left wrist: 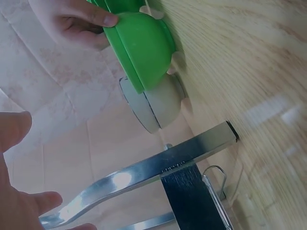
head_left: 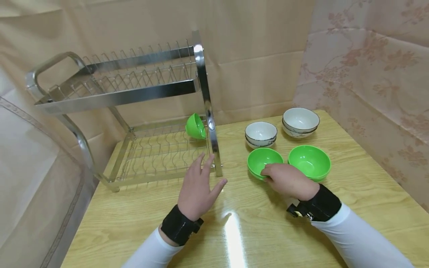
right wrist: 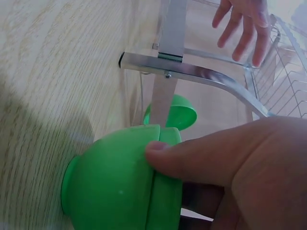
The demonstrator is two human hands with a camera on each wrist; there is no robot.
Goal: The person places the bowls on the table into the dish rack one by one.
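My right hand [head_left: 292,181] pinches the near rim of the top green bowl [head_left: 263,158] in a nested stack. In the right wrist view, the thumb [right wrist: 165,155] lies on the outside of the rim, with the other fingers over the inner side. My left hand [head_left: 197,190] hovers, fingers spread and holding nothing, beside the front right foot of a metal dish rack [head_left: 167,174]. A single green bowl [head_left: 194,127] leans on its side at the right end of the rack's lower tier.
Right of the gripped stack stands another green bowl stack [head_left: 310,162]. Behind are two stacks of white dark-rimmed bowls, a smaller stack [head_left: 261,134] and a larger stack [head_left: 301,121]. Curtains [head_left: 254,67] hang behind the wooden table [head_left: 268,230]. The rack's upper tier [head_left: 120,97] overhangs the lower one.
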